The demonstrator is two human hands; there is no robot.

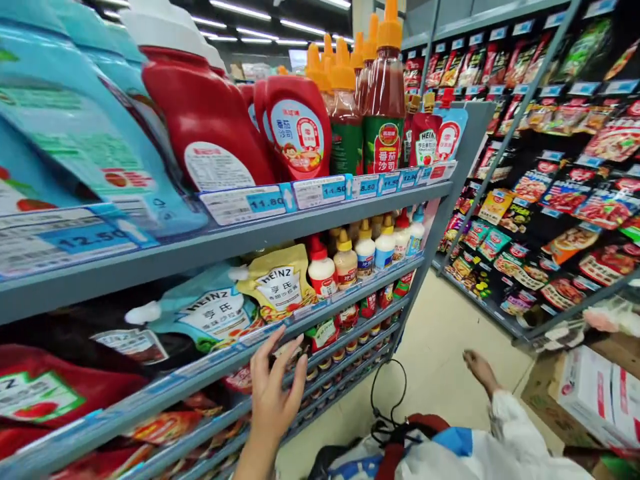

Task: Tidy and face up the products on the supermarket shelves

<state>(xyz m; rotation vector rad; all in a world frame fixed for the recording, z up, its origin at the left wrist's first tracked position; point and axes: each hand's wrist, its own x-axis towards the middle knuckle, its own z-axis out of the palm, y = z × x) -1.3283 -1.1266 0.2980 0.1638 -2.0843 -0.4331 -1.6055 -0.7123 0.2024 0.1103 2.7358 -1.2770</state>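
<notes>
My left hand [277,390] is open with fingers spread, in front of a lower shelf, and its fingertips are at the shelf's front edge. Just above it lie a light blue Heinz pouch [213,310] and a yellow Heinz pouch [280,283], both with white spouts. Small squeeze bottles [345,263] with yellow and red caps stand to the right of the pouches. My right hand [481,372], in a white sleeve, hangs over the floor away from the shelves. Its fingers look loosely extended and nothing shows in them.
Red ketchup bottles [300,127] and orange-capped sauce bottles [385,107] line the upper shelf above price tags [320,192]. Across the pale floor [440,327] stands a rack of hanging packets [550,193]. Cartons [595,393] sit at right. A bag with a black cord loop [390,387] is below.
</notes>
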